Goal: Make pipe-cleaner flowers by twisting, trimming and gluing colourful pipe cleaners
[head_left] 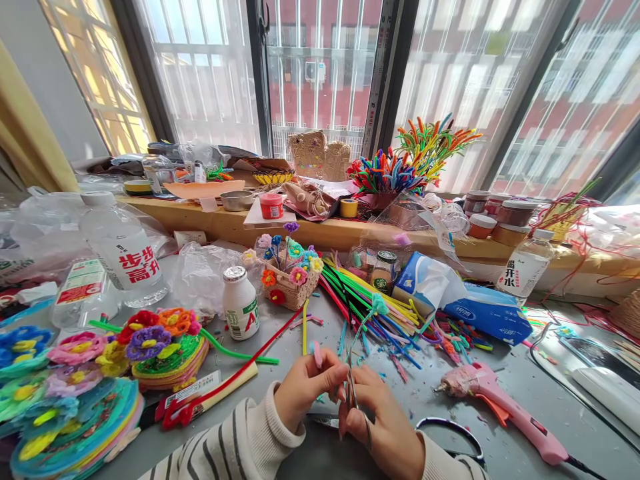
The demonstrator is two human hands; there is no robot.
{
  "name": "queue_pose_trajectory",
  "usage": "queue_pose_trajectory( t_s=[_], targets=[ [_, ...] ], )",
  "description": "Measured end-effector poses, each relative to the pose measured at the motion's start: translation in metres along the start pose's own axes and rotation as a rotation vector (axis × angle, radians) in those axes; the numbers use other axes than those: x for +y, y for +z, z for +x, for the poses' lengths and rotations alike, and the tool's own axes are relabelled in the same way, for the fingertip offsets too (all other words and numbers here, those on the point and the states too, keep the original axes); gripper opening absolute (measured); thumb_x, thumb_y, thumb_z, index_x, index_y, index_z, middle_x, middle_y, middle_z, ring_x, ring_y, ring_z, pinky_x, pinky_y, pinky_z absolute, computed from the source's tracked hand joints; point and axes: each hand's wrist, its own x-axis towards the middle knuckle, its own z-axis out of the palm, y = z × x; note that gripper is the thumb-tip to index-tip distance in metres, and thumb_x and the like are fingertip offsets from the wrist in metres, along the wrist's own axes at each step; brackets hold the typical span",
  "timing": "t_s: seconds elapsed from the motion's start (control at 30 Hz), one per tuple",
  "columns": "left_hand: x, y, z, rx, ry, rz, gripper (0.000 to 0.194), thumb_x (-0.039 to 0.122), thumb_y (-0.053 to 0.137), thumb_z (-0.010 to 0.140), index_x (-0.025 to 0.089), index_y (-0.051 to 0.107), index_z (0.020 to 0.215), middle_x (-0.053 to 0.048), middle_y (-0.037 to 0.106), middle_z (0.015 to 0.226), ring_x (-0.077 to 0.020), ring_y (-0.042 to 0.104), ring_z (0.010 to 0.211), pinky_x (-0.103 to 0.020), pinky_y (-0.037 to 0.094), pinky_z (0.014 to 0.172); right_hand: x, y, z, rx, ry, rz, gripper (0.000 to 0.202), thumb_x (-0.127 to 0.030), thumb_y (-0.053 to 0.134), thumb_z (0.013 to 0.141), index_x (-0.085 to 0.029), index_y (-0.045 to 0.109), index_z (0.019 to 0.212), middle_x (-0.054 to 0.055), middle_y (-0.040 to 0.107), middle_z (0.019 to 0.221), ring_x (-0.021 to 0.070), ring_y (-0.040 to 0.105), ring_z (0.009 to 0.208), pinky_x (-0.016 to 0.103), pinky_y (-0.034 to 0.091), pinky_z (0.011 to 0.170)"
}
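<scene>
My left hand (316, 383) is closed in a pinch, fingertips against the metal tool. A small pink and pale-blue fuzzy piece (316, 353) sticks up from its fingers. My right hand (383, 413) grips small metal scissors (351, 390), blades pointing up and partly hidden by fingers. Just above the blades a thin green stem runs up to a teal fuzzy flower (379, 304); which hand holds that stem is unclear. Under my hands lies a larger pair of scissors with dark handles (453, 440), partly covered by my right wrist.
Pipe cleaners (370, 300) lie beyond my hands. A pink glue gun (505, 407) rests at right, its cord trailing off. Fuzzy-flower discs (170, 353) fill the left, near a white bottle (240, 303) and a flower basket (293, 290). A blue tissue pack (485, 313) lies back right.
</scene>
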Motion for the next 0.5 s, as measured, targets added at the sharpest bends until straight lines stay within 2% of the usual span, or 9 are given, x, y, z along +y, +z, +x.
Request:
queue_pose_trajectory(
  t_s=[0.37,0.5],
  targets=[
    [0.0010,-0.0008,-0.0013,-0.011,-0.004,0.039,0.021,0.031,0.057,0.061,0.013,0.049,0.053,0.001,0.050,0.043,-0.0081,0.045,0.042,-0.021,0.033,0.046,0.0069,0.0014,0.0023,0.093,0.036,-0.116,0.060,-0.068,0.024,0.060,-0.017,0.050,0.045,0.001,0.045,0.050,0.0129,0.040,0.053,0.024,0.031,0.051],
    [0.0035,0.0005,-0.0033,-0.045,-0.018,0.024,0.021,0.030,0.056,0.063,0.014,0.048,0.052,0.001,0.051,0.045,-0.0087,0.046,0.044,-0.022,0.033,0.048,0.0057,0.0030,0.0010,0.058,0.018,-0.089,0.061,-0.068,0.020,0.062,-0.016,0.047,0.044,0.002,0.047,0.053,0.0137,0.041,0.057,0.025,0.032,0.055]
  ],
)
